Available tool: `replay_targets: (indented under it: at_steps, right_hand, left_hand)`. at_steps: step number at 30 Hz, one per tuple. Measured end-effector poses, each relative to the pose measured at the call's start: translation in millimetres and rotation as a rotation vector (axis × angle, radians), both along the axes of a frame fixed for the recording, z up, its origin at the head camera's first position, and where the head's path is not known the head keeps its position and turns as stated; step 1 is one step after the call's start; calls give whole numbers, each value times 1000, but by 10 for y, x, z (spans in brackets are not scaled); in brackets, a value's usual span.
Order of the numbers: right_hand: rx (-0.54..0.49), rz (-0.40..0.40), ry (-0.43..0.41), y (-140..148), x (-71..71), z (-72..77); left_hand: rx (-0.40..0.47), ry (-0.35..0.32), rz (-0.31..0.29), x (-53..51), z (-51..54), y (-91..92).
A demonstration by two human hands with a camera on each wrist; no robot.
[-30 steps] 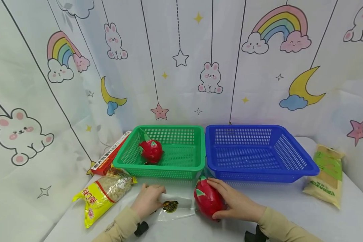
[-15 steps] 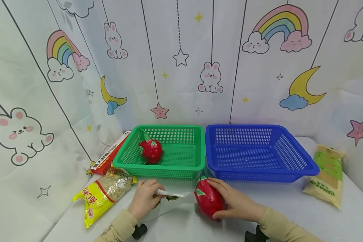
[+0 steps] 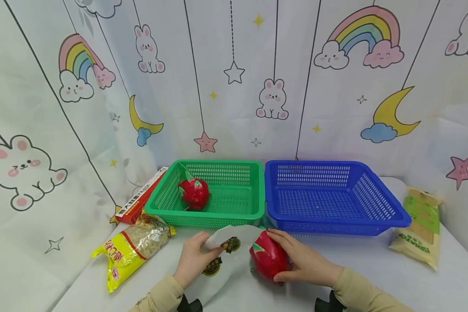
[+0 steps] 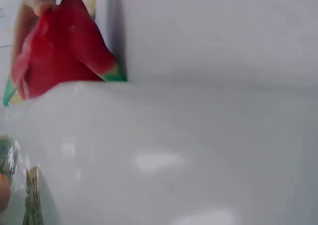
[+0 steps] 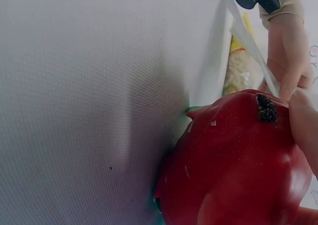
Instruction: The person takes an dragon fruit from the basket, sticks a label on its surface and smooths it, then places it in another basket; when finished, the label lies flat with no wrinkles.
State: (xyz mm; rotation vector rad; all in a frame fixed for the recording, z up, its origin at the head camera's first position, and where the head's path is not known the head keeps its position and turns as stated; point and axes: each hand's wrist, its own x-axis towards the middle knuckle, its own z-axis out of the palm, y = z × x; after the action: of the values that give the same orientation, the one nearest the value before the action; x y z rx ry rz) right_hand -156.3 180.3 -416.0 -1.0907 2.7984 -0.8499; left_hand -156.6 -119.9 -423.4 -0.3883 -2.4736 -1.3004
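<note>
In the head view my left hand (image 3: 195, 260) pinches the edge of a white, see-through plastic bag (image 3: 235, 264) printed with round black-and-gold logos. The bag is lifted and leans toward a red dragon fruit (image 3: 268, 259) with green-tipped scales. My right hand (image 3: 308, 262) holds that fruit on the table, fingers over its top and thumb at its near side. Glossy plastic (image 4: 164, 140) fills much of the left wrist view and hides the fruit's lower part. Up close in the right wrist view are the dark stem scar (image 5: 267, 108) and smooth skin.
Behind the hands stand a green basket (image 3: 234, 197) with another dragon fruit (image 3: 196, 193) in it and a blue basket (image 3: 316, 203). At left lie a yellow food packet (image 3: 134, 249) and a red box (image 3: 140, 199); at right, a green-and-beige packet (image 3: 419, 227).
My left hand has raised the plastic bag from lying flat and swung its edge up toward the fruit. The right hand and the dragon fruit have stayed in place.
</note>
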Motion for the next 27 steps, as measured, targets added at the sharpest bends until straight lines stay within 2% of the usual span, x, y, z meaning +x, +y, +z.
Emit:
replay_targets:
  at_steps: [3, 6, 9, 13, 17, 21, 27]
  right_hand:
    - [-5, 2, -12, -2, -2, 0]
    - [-6, 1, -14, -3, -3, -1]
    - [-3, -3, -11, -6, -3, 0]
    - [13, -5, 14, -19, 3, 10]
    - [33, -7, 86, -30, 7, 21]
    - [42, -4, 146, -35, 10, 35]
    - [33, 28, 265, -74, 27, 73]
  left_hand:
    - [80, -104, 35, 14, 51, 14]
    - [145, -160, 56, 27, 95, 19]
    - [196, -206, 49, 47, 128, 28]
    - [276, -272, -3, 95, 177, 69]
    - [333, -304, -58, 160, 239, 129]
    - [342, -307, -101, 208, 266, 172]
    - [324, -338, -179, 246, 245, 206]
